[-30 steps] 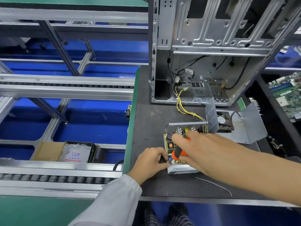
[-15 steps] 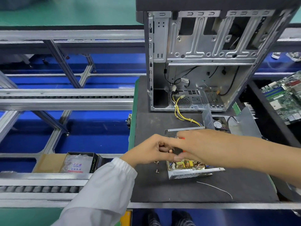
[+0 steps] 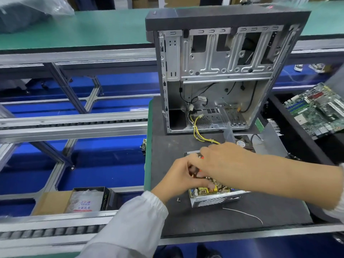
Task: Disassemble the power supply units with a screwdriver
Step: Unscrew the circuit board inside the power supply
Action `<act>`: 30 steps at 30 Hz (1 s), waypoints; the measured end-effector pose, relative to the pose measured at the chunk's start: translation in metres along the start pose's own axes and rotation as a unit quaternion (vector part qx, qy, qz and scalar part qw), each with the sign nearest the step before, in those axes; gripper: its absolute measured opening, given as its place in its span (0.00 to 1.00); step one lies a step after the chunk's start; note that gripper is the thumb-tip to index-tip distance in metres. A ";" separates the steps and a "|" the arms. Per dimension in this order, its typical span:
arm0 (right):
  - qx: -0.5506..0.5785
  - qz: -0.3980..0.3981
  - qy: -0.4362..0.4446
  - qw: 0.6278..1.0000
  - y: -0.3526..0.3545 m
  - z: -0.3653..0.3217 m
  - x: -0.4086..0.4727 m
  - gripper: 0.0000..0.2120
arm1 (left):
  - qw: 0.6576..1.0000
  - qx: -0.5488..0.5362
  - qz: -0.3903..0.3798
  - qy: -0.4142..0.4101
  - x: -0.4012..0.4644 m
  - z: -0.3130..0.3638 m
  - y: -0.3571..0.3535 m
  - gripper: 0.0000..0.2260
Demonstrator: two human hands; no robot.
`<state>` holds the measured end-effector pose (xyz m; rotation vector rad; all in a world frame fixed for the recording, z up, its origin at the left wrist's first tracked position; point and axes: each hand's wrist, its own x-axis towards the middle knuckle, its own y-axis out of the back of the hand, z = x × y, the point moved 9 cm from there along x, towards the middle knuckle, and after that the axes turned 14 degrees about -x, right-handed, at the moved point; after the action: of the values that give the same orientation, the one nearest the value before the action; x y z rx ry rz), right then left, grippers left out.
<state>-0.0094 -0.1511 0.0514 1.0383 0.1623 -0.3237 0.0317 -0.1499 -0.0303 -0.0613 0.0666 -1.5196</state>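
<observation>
Power supply [image 3: 214,197] before computer case [image 3: 219,81]; motherboard [image 3: 316,110] right.

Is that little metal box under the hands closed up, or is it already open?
Open. The power supply unit has no cover on top: its circuit board with yellow parts lies bare inside the perforated metal walls.

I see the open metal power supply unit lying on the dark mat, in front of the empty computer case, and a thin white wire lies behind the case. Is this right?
Not quite. The head view shows the thin white wire in front of the open metal power supply unit, nearer the mat's front edge.
</observation>
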 end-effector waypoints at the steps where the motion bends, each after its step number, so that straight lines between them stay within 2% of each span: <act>1: 0.008 0.007 0.015 1.000 0.001 0.000 -0.002 0.13 | 1.000 -0.014 -0.023 0.002 0.001 0.002 0.000 0.14; 4: 0.035 0.025 0.057 0.998 0.003 -0.001 -0.006 0.24 | 0.994 -0.039 -0.098 0.035 -0.001 0.005 0.006 0.15; 5: 0.035 0.025 0.069 0.997 0.003 -0.001 -0.006 0.26 | 0.992 -0.034 -0.117 0.038 -0.002 0.006 0.008 0.12; 7: 0.044 0.026 0.090 0.995 0.001 0.001 -0.006 0.25 | 0.992 -0.005 -0.125 0.029 -0.002 0.009 0.009 0.09; 9: 0.090 0.020 0.032 0.995 0.000 0.014 -0.006 0.20 | 0.995 0.011 -0.097 0.016 0.000 0.010 0.011 0.14; 11: 0.076 0.012 -0.048 0.996 -0.002 0.022 -0.003 0.29 | 0.997 -0.003 -0.076 0.013 0.001 0.009 0.009 0.22; 13: 0.027 -0.009 -0.081 0.996 -0.007 0.015 0.000 0.26 | 0.997 -0.018 -0.069 0.008 0.002 0.008 0.005 0.20; 16: 0.096 -0.044 -0.038 0.994 -0.009 0.007 -0.002 0.10 | 0.997 -0.001 -0.083 0.006 -0.001 0.005 0.008 0.21; 18: 0.148 -0.072 0.014 0.986 -0.008 0.008 -0.009 0.21 | 0.995 0.019 -0.103 -0.002 -0.003 0.005 0.009 0.16; 20: 0.181 -0.090 0.056 0.978 -0.002 0.004 -0.009 0.29 | 0.995 0.015 -0.101 -0.005 -0.004 0.008 0.011 0.16; 23: 0.218 -0.077 0.025 0.973 0.004 0.003 -0.006 0.20 | 0.995 0.016 -0.090 -0.033 -0.003 0.012 0.010 0.18; 25: 0.155 -0.060 -0.049 0.985 0.005 0.010 -0.003 0.21 | 0.998 0.012 -0.065 -0.018 -0.002 0.004 0.013 0.13; 27: 0.082 -0.040 -0.086 0.992 0.007 0.010 0.002 0.22 | 0.998 -0.011 -0.057 -0.005 -0.002 0.001 0.014 0.16; 30: 0.064 -0.027 -0.042 0.997 0.006 -0.004 0.006 0.16 | 0.995 -0.024 -0.099 0.010 -0.007 0.000 0.010 0.15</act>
<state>-0.0022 -0.1465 0.0527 1.1459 0.0945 -0.4296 0.0413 -0.1419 -0.0308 -0.0935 0.1154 -1.7175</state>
